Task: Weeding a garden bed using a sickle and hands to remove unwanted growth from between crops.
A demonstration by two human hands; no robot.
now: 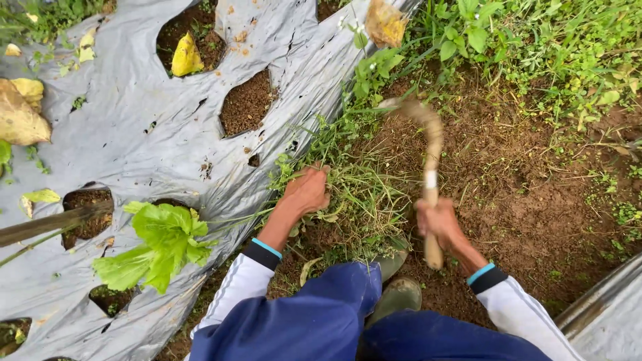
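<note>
A clump of green grassy weeds [348, 194] beside the grey plastic mulch sheet [134, 134] is being gripped by the left hand [306, 190]; a curved wooden-handled sickle [431, 174] is being clenched in the right hand [438, 220]. The blade is best being kept low, away from fingers.

Plastic sheet [134, 127] at left, over soil, with holes; leafy plant [164, 244] in one near hole. Weeds [354, 194] along sheet's right edge, bare soil [535, 207] further right. Boots [396, 284] below weeds. Second sheet [605, 317] at bottom right corner.
</note>
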